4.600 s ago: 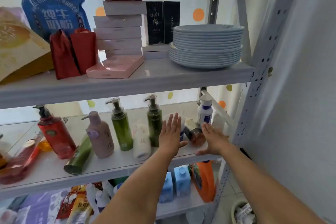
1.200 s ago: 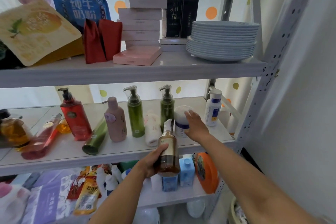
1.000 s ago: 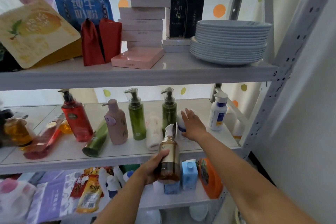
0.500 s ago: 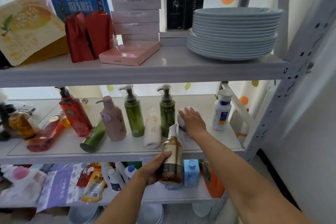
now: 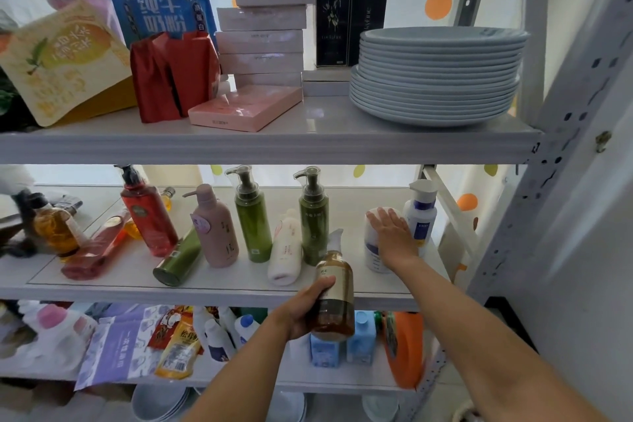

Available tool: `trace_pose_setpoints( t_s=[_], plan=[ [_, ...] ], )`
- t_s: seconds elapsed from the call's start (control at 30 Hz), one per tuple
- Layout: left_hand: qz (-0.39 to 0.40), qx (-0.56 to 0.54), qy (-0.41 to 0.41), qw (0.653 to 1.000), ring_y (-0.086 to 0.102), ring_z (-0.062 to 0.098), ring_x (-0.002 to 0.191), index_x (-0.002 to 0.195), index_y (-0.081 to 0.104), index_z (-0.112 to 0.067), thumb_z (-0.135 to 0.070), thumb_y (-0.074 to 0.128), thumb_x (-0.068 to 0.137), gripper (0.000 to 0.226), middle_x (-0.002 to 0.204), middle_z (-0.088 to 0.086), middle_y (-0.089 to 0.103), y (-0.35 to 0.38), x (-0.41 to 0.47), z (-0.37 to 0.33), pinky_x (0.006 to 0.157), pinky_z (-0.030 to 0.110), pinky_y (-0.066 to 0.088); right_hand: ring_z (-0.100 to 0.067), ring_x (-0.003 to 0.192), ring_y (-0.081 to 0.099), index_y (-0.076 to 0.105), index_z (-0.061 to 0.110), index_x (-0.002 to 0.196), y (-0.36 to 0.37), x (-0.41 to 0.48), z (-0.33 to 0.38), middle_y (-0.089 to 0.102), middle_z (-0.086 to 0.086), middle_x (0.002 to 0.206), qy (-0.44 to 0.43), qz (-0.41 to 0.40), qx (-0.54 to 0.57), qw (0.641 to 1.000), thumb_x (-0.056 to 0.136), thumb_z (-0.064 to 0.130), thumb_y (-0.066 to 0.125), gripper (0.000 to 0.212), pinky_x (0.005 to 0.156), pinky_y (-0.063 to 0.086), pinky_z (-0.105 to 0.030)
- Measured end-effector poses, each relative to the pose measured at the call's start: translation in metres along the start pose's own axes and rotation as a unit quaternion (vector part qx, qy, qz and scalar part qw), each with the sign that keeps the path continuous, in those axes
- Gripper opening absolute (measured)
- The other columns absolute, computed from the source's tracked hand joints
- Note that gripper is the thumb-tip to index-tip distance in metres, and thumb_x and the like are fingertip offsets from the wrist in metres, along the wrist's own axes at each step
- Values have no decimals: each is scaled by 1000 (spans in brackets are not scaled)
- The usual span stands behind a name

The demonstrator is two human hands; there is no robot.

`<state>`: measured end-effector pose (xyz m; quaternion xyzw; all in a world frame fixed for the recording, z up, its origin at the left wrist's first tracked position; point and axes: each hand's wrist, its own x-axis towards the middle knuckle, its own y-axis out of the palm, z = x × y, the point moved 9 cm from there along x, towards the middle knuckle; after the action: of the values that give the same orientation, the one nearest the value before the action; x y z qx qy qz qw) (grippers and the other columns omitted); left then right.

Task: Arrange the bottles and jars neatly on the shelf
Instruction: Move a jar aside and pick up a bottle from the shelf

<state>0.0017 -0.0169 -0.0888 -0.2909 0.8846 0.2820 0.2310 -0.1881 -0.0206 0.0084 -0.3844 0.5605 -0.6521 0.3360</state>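
Plate stack point(image 5: 436, 79) on upper shelf point(image 5: 325, 123), right of boxes point(image 5: 262, 41); bottles point(image 5: 248, 216) on middle shelf point(image 5: 239, 276).

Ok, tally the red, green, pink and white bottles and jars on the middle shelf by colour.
Red: 2, red pump bottle and red lying bottle.
Green: 3, light green pump bottle, dark green pump bottle, green lying bottle.
Pink: 1, pink pump bottle.
White: 3, tipped white bottle, white jar, blue-labelled white bottle.
Total: 9.

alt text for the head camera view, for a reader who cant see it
A person's left hand grips a brown pump bottle in front of the middle shelf, while the right hand rests flat on a white jar there. Further left, pump bottles stand upright and a green bottle lies tipped over.
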Motion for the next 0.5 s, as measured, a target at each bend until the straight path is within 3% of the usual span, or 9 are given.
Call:
trace_pose_setpoints(
  t_s=[0.2,0.27,0.3,0.37,0.4,0.43,0.5],
  plan=[
    [-23,2,5,1000,64,28,96,120,47,-10,-47,62,81,55,109,17,64,10,15,-12,76,36,54,-25,147,8,8,26,150,2,0,-4,6,0,159,-12,-1,-6,1000,94,29,52,71,118,17,-38],
    [-30,2,10,1000,64,27,92,119,47,-10,-44,61,85,50,106,17,64,14,21,-18,73,36,55,-26,147,11,13,21,150,-5,-8,-1,8,-4,159,-23,-56,11,998,93,25,54,70,118,18,-39],
    [-32,-2,15,999,65,27,88,121,46,-9,-41,61,86,50,103,18,64,16,25,-21,71,37,56,-28,144,23,24,17,148,-12,-17,3,21,-8,157,-34,-104,38,993,91,21,56,65,115,26,-40],
    [-41,-2,31,999,66,28,81,121,48,-7,-36,63,87,48,98,18,65,20,33,-30,69,38,58,-29,121,53,44,17,131,-13,-45,6,53,-10,133,-57,-199,143,968,90,20,54,43,98,46,-38],
    [-48,2,39,998,66,29,79,121,50,-4,-35,63,87,47,98,19,66,22,36,-34,70,39,58,-26,108,59,47,20,122,-11,-62,6,59,-7,119,-48,-227,219,948,92,23,48,31,89,49,-34],
    [-56,10,46,997,66,30,80,121,52,-2,-35,64,87,49,100,21,66,22,41,-37,72,40,58,-25,103,61,47,22,118,0,-72,4,60,-5,112,-17,-217,308,926,95,26,45,23,85,49,-31],
    [-78,24,56,995,67,32,90,123,54,0,-39,69,82,58,109,22,67,24,49,-42,79,42,57,-23,112,58,45,22,127,30,-81,10,56,-2,120,61,-101,503,856,98,27,45,30,90,47,-29]
  ],
)
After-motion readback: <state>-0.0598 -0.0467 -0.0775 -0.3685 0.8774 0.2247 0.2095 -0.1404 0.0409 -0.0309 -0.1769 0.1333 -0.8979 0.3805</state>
